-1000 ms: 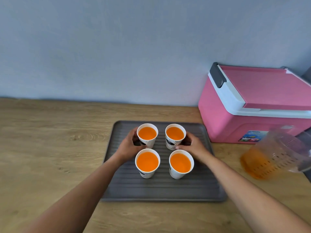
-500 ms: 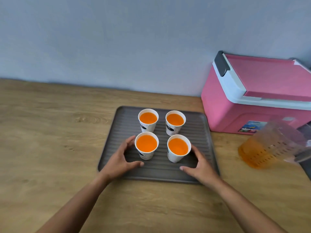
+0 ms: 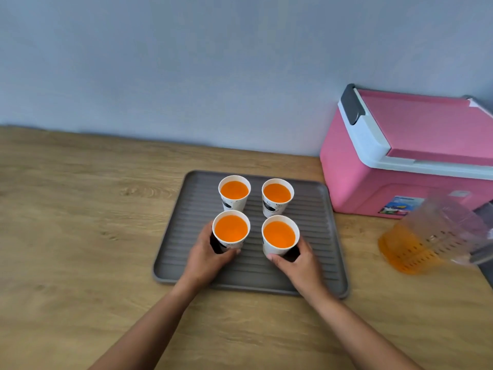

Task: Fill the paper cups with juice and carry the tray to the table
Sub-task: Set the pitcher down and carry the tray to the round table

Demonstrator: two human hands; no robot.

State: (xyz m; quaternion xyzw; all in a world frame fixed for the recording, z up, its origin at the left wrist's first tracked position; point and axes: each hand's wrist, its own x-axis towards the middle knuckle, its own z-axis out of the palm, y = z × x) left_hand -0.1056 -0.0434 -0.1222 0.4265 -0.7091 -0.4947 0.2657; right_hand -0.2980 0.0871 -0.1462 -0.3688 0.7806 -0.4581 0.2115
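Four white paper cups full of orange juice stand upright in a square on a grey ribbed tray [image 3: 317, 231]. My left hand [image 3: 206, 259] wraps around the near left cup [image 3: 231, 231]. My right hand [image 3: 298, 263] wraps around the near right cup [image 3: 280, 235]. The far left cup [image 3: 234, 192] and far right cup [image 3: 277, 195] stand untouched behind them. A clear plastic jug [image 3: 429, 239] with some orange juice at its bottom stands on the wooden counter to the right of the tray.
A pink cooler box [image 3: 400, 161] with a white rim and dark latch stands at the back right, close to the tray's far right corner. A grey wall runs behind the wooden counter [image 3: 80, 222]. A dark object shows at the right edge.
My hands left the two far cups, dropped to the tray's near part, and now close around the two near cups. The view has shifted slightly.
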